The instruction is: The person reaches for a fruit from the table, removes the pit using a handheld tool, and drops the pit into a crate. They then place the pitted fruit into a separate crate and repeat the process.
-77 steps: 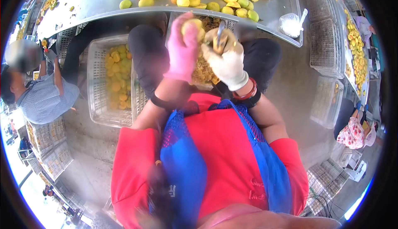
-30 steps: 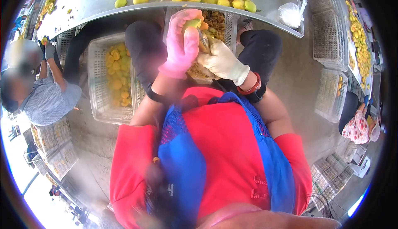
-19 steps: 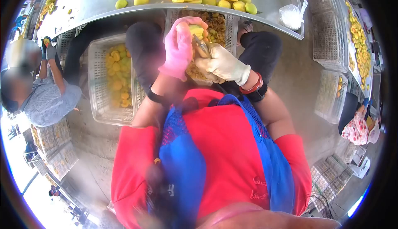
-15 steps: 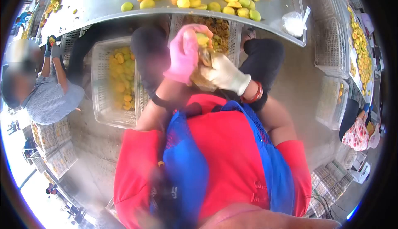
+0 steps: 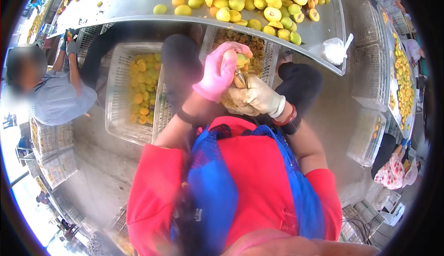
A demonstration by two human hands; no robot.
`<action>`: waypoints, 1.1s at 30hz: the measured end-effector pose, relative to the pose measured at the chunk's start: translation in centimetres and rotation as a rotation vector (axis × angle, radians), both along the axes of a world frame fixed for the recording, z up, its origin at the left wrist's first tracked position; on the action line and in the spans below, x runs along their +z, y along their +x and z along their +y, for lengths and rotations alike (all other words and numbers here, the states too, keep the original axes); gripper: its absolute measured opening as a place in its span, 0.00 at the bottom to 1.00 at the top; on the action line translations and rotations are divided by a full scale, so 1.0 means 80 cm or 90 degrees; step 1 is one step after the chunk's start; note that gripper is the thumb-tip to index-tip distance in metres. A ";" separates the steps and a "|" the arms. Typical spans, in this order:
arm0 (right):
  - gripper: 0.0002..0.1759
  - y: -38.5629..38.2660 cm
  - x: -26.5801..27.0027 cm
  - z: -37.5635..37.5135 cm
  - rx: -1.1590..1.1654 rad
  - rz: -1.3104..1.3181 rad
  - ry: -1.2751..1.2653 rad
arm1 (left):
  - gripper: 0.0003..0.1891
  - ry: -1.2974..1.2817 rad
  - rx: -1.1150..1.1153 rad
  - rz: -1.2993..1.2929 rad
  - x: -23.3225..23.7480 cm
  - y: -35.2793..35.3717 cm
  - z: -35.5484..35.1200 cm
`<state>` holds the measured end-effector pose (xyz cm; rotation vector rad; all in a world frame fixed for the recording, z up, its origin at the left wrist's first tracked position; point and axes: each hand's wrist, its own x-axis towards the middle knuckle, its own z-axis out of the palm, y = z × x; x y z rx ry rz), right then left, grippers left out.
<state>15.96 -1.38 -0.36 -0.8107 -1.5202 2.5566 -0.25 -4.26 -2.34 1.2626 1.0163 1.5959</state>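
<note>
My left hand (image 5: 217,73), in a pink glove, is closed around a yellow-green fruit (image 5: 241,60) held over my lap. My right hand (image 5: 258,97), in a white glove, grips a small knife (image 5: 240,77) whose blade touches the fruit from below. Both hands meet above a white crate of fruit scraps (image 5: 267,54) between my knees. A pile of whole and halved yellow fruit (image 5: 252,1) lies on the metal table (image 5: 115,6) in front of me.
A white crate of peeled yellow fruit (image 5: 138,89) stands at my left knee. A person in a grey shirt (image 5: 55,98) sits to the left. A plastic bag (image 5: 334,50) lies at the table corner. Empty crates (image 5: 370,71) stand at right, near another seated person (image 5: 391,168).
My hands have dropped a little lower and to the right with the fruit and knife. The view has tilted, so more of the table's fruit pile shows.
</note>
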 end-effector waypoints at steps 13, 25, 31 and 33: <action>0.08 0.004 0.038 -0.002 0.016 -0.009 -0.200 | 0.21 -0.012 -0.208 0.100 0.015 -0.029 0.007; 0.07 0.017 0.007 -0.028 0.013 -0.065 -0.073 | 0.29 -0.120 0.270 -0.283 0.029 -0.073 -0.002; 0.07 0.025 -0.064 -0.021 -0.154 -0.184 -0.066 | 0.28 -0.496 0.604 0.558 -0.003 -0.252 -0.065; 0.07 0.020 -0.067 -0.017 -0.163 -0.210 -0.085 | 0.29 -0.377 0.629 0.652 -0.017 -0.271 -0.046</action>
